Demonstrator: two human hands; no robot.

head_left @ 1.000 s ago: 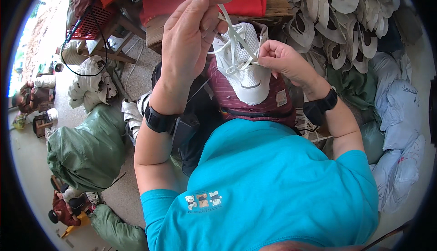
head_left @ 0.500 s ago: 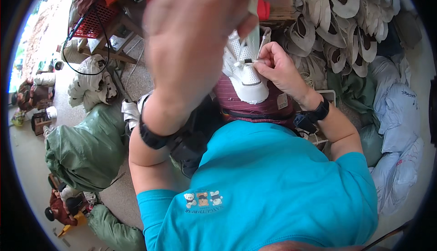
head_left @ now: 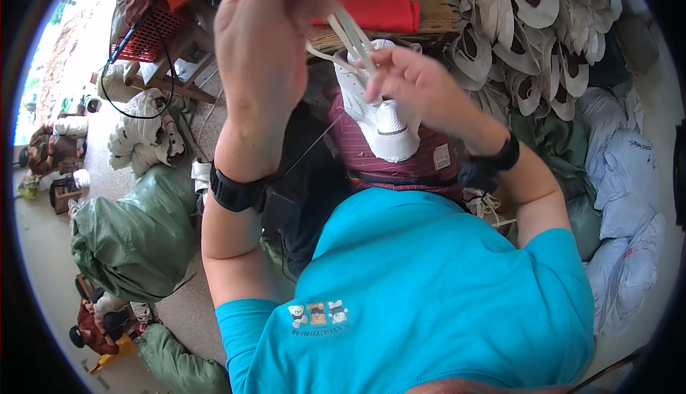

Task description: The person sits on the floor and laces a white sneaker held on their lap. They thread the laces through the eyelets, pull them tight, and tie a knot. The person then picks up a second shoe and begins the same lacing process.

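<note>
Clock positions taken around the shoe, 12 at the top.

White shoe point(head_left: 368, 112), one: centre, toe at 6 o'clock, on maroon striped cloth point(head_left: 350, 140) over the lap.
Laces point(head_left: 344, 31): drawn up from the shoe toward 11 o'clock.
Left hand point(head_left: 264, 40): 10 o'clock, raised, holding the laces; fingertips blurred.
Right hand point(head_left: 413, 83): 2 o'clock, over the shoe's side, fingers half curled at the laces; whether they pinch cannot be told.
Wooden table point(head_left: 437, 12): 12 o'clock, near edge just past the heel, limiting room that way; red cloth point(head_left: 382, 1) on top.
Pale shoe pieces point(head_left: 504, 26): 2 o'clock, piled near the right hand, edges overlapping.
White sacks point(head_left: 629, 172): between 3 and 4 o'clock, well apart.
Green sack point(head_left: 136, 237): 8 o'clock, well apart.
Floor point(head_left: 207, 133): 9 o'clock, strip left of the left forearm.
</note>
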